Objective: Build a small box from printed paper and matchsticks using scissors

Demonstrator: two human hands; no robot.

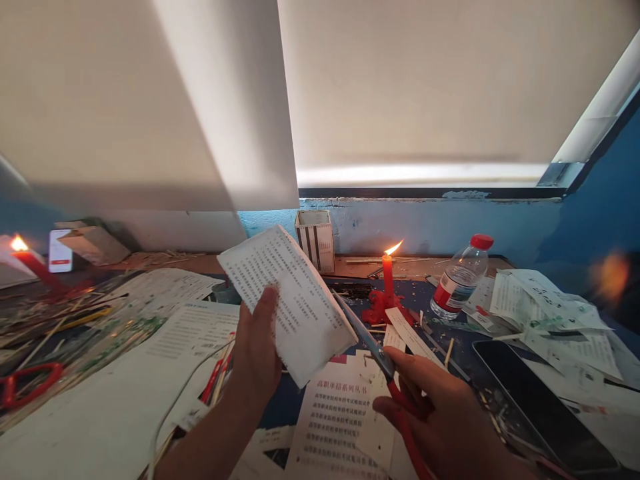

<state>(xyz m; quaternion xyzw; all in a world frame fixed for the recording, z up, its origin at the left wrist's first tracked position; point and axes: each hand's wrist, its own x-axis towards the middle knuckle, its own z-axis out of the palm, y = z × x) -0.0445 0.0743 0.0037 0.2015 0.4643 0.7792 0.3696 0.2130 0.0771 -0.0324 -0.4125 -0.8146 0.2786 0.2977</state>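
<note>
My left hand (260, 340) is closed on a flat, box-like piece made of printed paper (295, 307), thumb on its front face. It is held tilted above the table. In my right hand (435, 407) is a pair of scissors (367, 340) with red handles, its blades at the piece's right edge. The blades look closed or nearly so; whether they touch the paper I cannot tell. Below lies a printed sheet (335, 433). Just behind the scissors a lit red candle (388, 277) stands in melted wax, with cut paper strips (413, 337) in front of it.
A water bottle (463, 277) with a red cap stands right of the candle. A black phone (543, 400) and loose papers (555, 313) lie at the right. An open-topped paper box (316, 243) stands by the wall. At left are another lit candle (37, 267) and red-handled scissors (33, 383).
</note>
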